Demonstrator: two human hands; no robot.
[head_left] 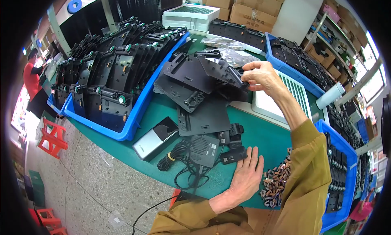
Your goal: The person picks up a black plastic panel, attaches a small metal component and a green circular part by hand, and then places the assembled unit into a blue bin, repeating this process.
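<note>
Here, the right hand (261, 78) pinches a flat black plastic panel (220, 70); the left hand (246, 176) lies open, palm down.

Panels (205, 118) — on table (258, 130), between bins (128, 133)

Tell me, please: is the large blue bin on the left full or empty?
Full: closely packed rows of black panels stand inside the blue bin, many rising above its walls.
</note>
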